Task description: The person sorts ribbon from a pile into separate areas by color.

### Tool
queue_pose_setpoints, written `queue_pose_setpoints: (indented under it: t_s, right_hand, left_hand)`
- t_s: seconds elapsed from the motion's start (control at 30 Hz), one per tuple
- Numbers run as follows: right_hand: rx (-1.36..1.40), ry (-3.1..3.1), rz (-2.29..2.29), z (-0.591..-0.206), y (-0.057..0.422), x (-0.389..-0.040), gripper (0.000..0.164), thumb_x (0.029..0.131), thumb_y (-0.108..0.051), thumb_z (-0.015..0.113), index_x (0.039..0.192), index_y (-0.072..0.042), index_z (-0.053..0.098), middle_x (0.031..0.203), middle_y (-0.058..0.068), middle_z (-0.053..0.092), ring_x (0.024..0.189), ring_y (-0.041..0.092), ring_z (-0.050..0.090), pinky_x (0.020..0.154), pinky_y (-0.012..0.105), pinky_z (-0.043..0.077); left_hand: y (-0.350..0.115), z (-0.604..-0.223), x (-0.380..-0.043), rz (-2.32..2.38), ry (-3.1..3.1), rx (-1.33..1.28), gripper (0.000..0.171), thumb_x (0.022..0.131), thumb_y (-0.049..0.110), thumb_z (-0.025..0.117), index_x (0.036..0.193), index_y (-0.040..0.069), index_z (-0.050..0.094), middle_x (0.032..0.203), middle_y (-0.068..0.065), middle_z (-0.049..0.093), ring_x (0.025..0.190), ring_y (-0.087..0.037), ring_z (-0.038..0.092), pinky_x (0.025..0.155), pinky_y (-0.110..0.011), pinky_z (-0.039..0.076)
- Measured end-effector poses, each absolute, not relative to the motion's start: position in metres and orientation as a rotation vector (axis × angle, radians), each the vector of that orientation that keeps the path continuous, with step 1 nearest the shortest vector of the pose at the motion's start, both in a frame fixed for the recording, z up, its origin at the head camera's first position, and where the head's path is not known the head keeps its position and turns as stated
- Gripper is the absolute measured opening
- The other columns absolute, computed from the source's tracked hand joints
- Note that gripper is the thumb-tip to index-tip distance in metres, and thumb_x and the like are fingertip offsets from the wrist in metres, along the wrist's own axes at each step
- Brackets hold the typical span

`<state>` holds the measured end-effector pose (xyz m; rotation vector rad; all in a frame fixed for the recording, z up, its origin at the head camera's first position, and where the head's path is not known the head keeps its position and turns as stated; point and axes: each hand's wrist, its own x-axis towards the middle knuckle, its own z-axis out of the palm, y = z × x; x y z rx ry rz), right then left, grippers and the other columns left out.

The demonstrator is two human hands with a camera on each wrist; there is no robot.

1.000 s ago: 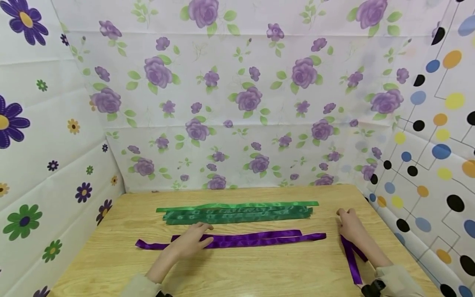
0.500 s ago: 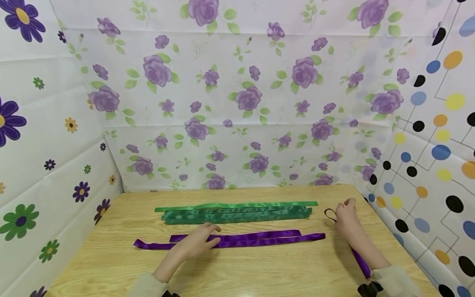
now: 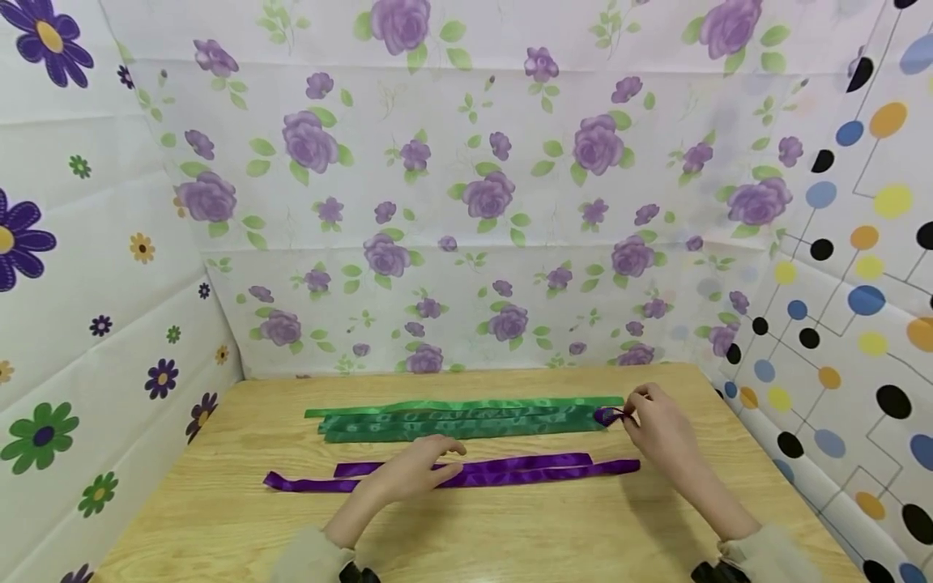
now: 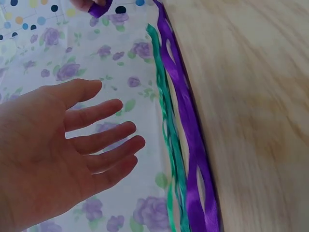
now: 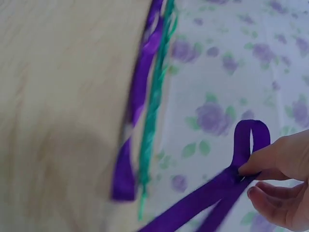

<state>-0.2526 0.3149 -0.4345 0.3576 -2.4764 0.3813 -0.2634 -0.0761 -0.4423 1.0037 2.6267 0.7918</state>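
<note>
My right hand (image 3: 663,429) pinches a purple ribbon (image 5: 193,202) between thumb and forefinger. The ribbon stands up in a small loop above the fingertips, and its two tails hang away from them in the right wrist view. In the head view the loop overlaps the right end of the dark green ribbons (image 3: 466,426). Over the flat purple ribbons (image 3: 525,472) hovers my left hand (image 3: 411,471), fingers spread and holding nothing, as the left wrist view also shows. Those purple ribbons lie lengthwise across the table, nearer to me than the green ones.
A narrow bright green ribbon (image 3: 510,402) lies along the far side of the dark green ones. The wooden table (image 3: 510,534) ends at a floral cloth (image 3: 452,283) at the back. Patterned cloths (image 3: 109,340) stand at both sides.
My right hand has moved left from the table's right side, bringing the purple ribbon loop to the green ribbons' right end. My left hand has drifted slightly right.
</note>
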Motion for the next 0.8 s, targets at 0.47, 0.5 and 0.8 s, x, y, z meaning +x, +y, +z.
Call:
queue_pose_setpoints:
  t_s: [0.47, 0.5, 0.8]
  right_hand:
    - [0.561, -2.315, 0.464, -0.389, 0.251, -0.222, 0.029, 0.064, 0.004, 0.084, 0.081, -0.011, 0.066, 0.090, 0.002, 0.065, 0.064, 0.012, 0.061, 0.054, 0.021, 0.047]
    - [0.576, -2.303, 0.477, -0.386, 0.246, -0.220, 0.031, 0.063, 0.004, 0.085, 0.081, -0.012, 0.065, 0.091, 0.002, 0.064, 0.064, 0.012, 0.061, 0.055, 0.021, 0.048]
    - [0.752, -2.294, 0.778, -0.373, 0.221, -0.215, 0.026, 0.078, 0.006, 0.074, 0.092, -0.009, 0.058, 0.087, 0.001, 0.064, 0.076, 0.011, 0.063, 0.065, 0.025, 0.054]
  left_hand:
    - [-0.023, -0.420, -0.255, 1.240, 2.387, 1.058, 0.045, 0.101, 0.038, 0.048, 0.142, 0.018, 0.044, 0.132, -0.006, 0.059, 0.117, -0.021, 0.059, 0.094, -0.032, 0.050]
    - [-0.017, -0.419, -0.254, 1.278, 2.359, 1.056, 0.048, 0.101, 0.040, 0.049, 0.144, 0.020, 0.042, 0.133, -0.005, 0.058, 0.119, -0.021, 0.058, 0.095, -0.032, 0.049]
    - [0.022, -0.418, -0.247, 1.696, 1.788, 1.023, 0.047, 0.103, 0.036, 0.044, 0.129, -0.003, 0.054, 0.119, -0.008, 0.064, 0.113, -0.016, 0.060, 0.099, -0.031, 0.047]
